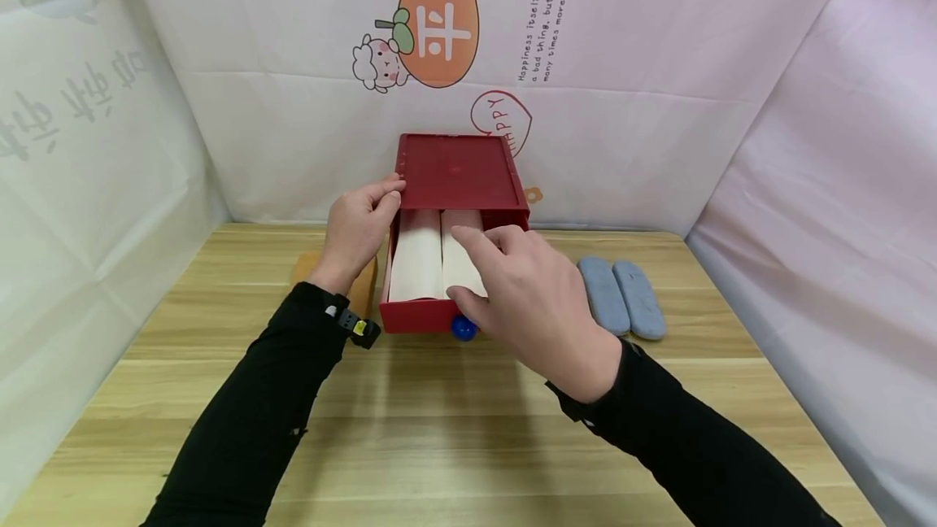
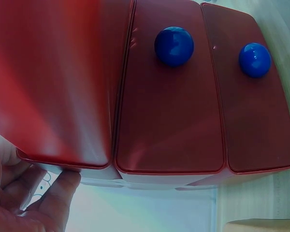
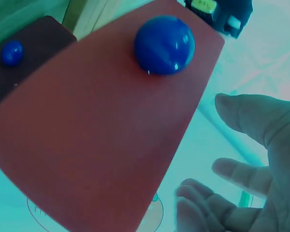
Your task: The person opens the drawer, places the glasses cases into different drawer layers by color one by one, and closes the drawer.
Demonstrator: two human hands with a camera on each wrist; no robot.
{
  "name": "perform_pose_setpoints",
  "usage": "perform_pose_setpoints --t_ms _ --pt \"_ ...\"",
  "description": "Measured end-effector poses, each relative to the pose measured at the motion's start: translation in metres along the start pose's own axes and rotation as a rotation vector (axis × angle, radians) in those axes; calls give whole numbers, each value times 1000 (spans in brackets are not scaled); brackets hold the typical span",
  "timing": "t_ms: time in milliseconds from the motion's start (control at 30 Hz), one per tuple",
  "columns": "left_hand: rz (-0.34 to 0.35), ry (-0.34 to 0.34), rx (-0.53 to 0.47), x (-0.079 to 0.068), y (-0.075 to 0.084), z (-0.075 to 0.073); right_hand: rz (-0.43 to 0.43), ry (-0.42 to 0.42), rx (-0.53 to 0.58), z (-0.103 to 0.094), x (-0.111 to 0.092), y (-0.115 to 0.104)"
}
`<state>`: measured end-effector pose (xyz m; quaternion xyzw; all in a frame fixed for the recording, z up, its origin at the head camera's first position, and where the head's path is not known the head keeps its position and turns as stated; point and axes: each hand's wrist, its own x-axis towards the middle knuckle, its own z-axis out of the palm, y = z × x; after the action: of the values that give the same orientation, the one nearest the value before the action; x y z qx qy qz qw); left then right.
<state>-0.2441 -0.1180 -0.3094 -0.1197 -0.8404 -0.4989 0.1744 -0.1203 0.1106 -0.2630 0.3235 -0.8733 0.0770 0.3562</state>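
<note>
A red drawer cabinet [image 1: 457,165] with blue knobs [image 2: 174,46] stands at the back of the table. Its top drawer [image 1: 417,317] is pulled out toward me. Two long cream-white pieces with rounded tops [image 1: 416,254] lie side by side inside. My left hand [image 1: 360,226] rests against the cabinet's left side, fingertips at its top edge. My right hand [image 1: 538,299] hovers over the drawer's right front, holding nothing, thumb and fingers apart. It hides part of the right-hand cream piece. In the right wrist view, the drawer front [image 3: 96,121] lies beside the spread fingers.
Two blue-grey oblong pads [image 1: 621,298] lie to the right of the cabinet. A tan item [image 1: 363,291] sits at the left, partly behind my left wrist. White printed cloth [image 1: 293,31] hangs behind and on both sides of the wooden table [image 1: 439,446].
</note>
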Motion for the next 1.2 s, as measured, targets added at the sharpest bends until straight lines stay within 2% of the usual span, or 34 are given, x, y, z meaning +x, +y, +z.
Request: perform_pose_setpoints --t_ms 233,600,867,1200 --pt "4 1 0 0 0 0 -71 36 5 3 -14 -9" --pt "-2 -16 0 1 0 1 -206 10 -2 15 -40 -17" --pt "-4 -9 5 0 0 1 -242 -50 -52 26 -50 -15" --pt "18 11 17 1 -1 2 -256 -18 -72 36 -57 -12"
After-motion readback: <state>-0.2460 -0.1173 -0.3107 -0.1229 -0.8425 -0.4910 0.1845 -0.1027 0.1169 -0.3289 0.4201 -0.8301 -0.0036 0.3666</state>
